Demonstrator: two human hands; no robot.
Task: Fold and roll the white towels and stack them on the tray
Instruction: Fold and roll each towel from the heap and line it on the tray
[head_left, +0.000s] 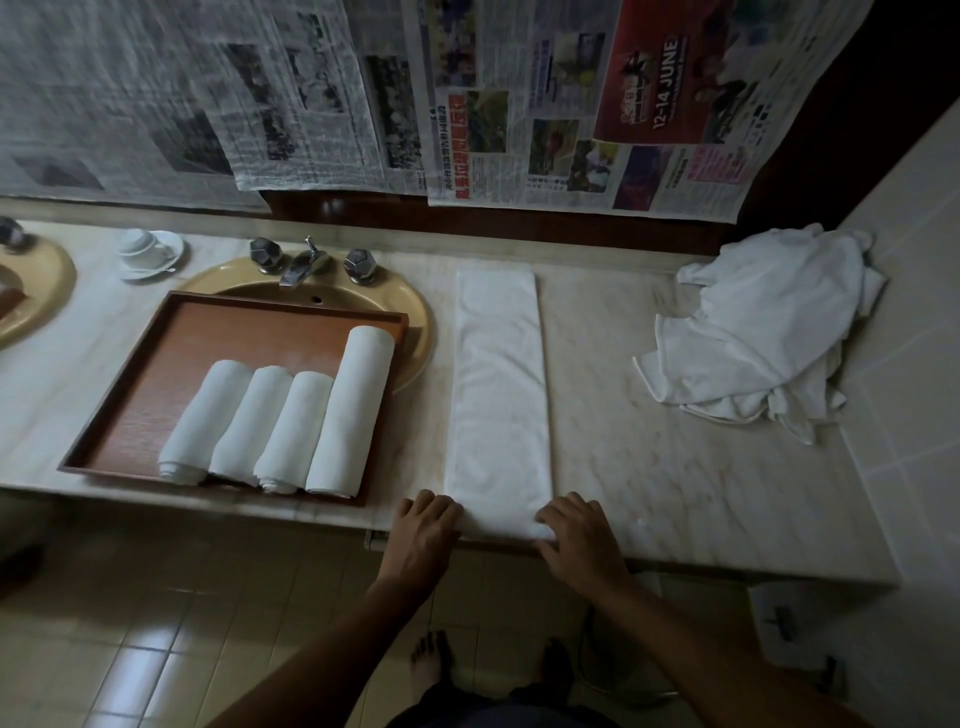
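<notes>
Hands (423, 525) (576, 530) on folded towel (497, 384)

Matt cloth towel (497, 384), glossy wooden tray (156, 374), polished marble counter (675, 415).

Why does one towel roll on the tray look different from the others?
The rightmost rolled towel on the tray is much longer than the three rolled towels beside it, reaching farther back toward the sink.
</notes>
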